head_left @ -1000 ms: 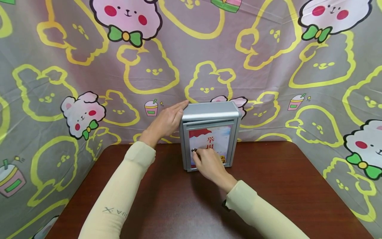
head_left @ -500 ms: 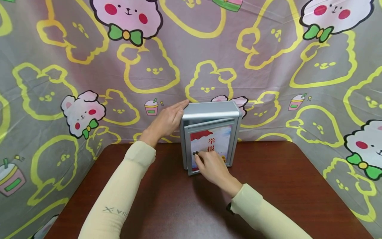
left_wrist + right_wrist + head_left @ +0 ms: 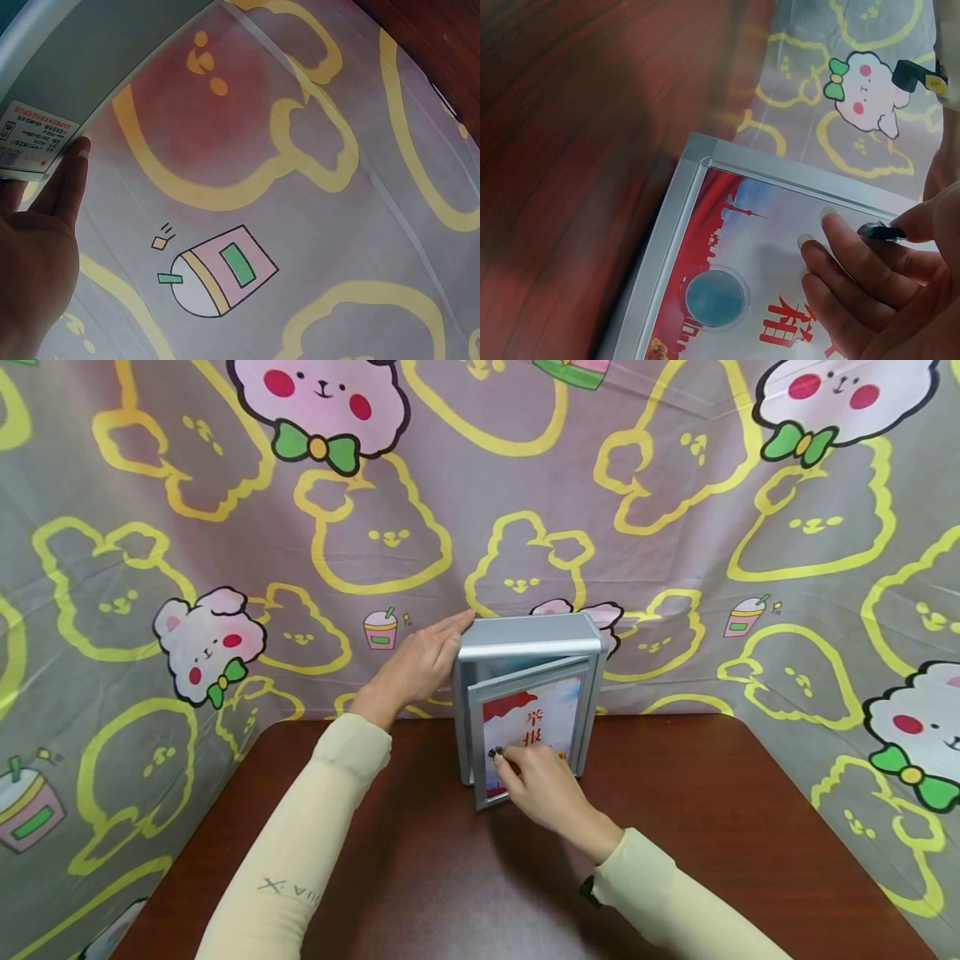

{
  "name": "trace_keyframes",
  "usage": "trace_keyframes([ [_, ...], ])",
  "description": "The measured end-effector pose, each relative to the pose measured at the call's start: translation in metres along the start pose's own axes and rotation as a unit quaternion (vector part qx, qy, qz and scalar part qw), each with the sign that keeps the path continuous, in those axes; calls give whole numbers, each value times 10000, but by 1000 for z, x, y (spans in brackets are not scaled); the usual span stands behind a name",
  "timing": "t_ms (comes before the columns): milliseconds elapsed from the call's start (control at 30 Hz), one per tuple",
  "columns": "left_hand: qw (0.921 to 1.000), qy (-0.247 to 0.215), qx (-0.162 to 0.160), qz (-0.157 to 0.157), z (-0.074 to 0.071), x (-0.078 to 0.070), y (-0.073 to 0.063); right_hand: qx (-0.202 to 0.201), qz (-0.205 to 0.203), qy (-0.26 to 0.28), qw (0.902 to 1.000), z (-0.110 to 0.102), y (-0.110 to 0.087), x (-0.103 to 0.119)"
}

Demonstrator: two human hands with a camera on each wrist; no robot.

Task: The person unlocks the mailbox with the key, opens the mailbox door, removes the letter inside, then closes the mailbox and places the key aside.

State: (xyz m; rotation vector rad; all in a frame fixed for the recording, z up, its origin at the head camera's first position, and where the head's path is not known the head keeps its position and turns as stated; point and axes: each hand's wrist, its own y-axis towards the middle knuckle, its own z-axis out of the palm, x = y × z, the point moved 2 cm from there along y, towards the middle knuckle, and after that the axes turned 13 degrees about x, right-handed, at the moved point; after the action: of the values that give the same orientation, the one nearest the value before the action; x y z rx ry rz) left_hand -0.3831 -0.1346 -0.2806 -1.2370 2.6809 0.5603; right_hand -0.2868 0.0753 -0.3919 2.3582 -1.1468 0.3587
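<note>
A grey metal report box (image 3: 527,630) stands upright on the table, its front door (image 3: 555,700) ajar and swung out at the left edge. My left hand (image 3: 420,664) lies with straight fingers along the box's upper left side. The left wrist view shows those fingertips by a printed label (image 3: 34,135). At the door's left edge my right hand (image 3: 546,787) pinches a small black-headed key (image 3: 883,232) between thumb and forefinger. Its other fingers reach across the poster on the door, which has red characters. The key's tip is hidden.
The dark reddish-brown table (image 3: 420,877) extends around the box. Behind and to both sides hangs a grey cloth (image 3: 660,510) with yellow-outlined and white cartoon animals. A round greenish disc (image 3: 715,298) shows on the door's poster.
The door has swung farther out from the box, with a wider gap at its left and top edges. My right hand has come toward me with the key; the left hand has stayed.
</note>
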Motion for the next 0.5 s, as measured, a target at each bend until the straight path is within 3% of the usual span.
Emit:
trace_keyframes([
  [500, 10000, 58, 23, 16, -1, 0, 1, 70, -91, 52, 9999, -5, -12, -2],
])
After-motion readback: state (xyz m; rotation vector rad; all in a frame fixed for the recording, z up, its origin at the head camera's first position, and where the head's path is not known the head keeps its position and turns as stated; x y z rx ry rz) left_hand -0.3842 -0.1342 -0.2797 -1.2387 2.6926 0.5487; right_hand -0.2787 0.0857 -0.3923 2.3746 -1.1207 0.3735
